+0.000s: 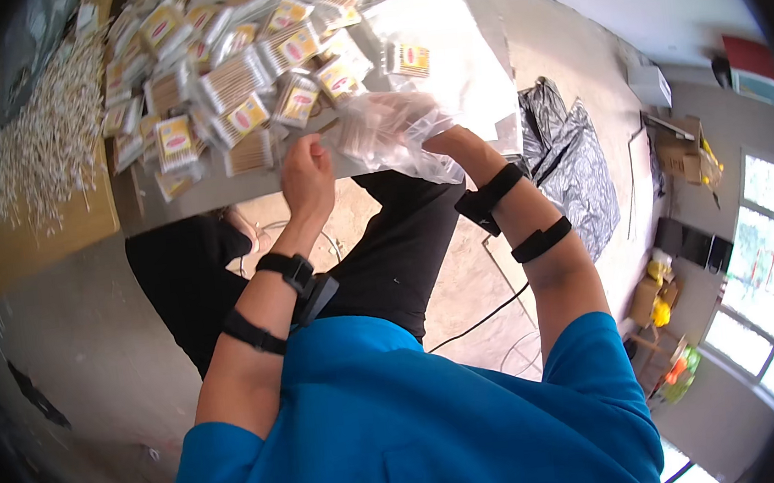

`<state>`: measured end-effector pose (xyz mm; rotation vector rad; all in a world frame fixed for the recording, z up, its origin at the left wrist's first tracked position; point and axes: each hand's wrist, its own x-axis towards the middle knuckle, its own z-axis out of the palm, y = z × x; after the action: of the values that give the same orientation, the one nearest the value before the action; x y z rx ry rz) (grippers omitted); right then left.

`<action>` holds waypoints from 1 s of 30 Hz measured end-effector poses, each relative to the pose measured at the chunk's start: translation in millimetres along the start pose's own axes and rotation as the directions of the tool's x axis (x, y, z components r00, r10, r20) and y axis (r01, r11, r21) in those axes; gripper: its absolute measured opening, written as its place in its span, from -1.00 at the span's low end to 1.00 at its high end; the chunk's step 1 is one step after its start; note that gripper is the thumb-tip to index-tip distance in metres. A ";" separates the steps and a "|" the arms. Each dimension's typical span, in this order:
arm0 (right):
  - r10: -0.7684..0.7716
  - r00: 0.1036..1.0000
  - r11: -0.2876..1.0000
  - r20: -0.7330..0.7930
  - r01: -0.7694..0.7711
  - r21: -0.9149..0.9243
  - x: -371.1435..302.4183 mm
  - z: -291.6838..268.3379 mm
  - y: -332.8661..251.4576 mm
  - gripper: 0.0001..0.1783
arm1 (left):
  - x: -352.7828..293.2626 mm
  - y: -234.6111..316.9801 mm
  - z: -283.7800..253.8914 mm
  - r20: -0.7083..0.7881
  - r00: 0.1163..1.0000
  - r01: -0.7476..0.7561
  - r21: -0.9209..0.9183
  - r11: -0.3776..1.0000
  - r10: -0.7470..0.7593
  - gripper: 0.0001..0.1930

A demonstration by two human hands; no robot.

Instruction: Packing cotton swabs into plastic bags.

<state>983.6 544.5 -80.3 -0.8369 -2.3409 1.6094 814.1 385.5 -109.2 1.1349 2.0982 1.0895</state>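
Note:
At the table's near edge, a crinkled clear plastic bag has cotton-swab sticks showing through it. My right hand is closed on the bag's right side, and its fingertips are hidden by the plastic. Just left of the bag, my left hand is curled shut over the table edge. Whatever its fingers may hold is too small or hidden to make out. Small packs of cotton swabs with yellow and white labels, such as one pack, lie in a heap beyond my hands.
Loose cotton swabs cover a tan board on the left. A single pack lies on white sheets to the right. Black plastic sheeting is on the floor beside the table. Cardboard boxes stand near the window.

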 end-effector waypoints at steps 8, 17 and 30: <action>0.566 0.822 0.754 0.057 -0.488 -0.440 -32.8 -8.4 -69.7 -0.66 | 14.2 138.8 -47.4 0.069 0.826 -0.550 -0.122 0.826 0.560 -0.58; -0.159 0.960 0.962 -0.229 0.098 -0.255 -61.3 -23.0 -84.5 -0.78 | 37.2 130.1 -44.5 0.289 0.884 -0.386 0.009 0.923 0.367 -0.82; 0.563 0.407 0.826 -0.719 -0.256 0.502 -88.0 81.7 -110.6 -0.21 | -41.2 125.9 -89.9 0.455 0.890 0.059 -0.093 0.994 -0.011 -0.78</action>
<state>981.5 403.2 1.4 -1.7369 -1.1547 1.1735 825.1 355.1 47.6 1.1635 1.6679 0.8075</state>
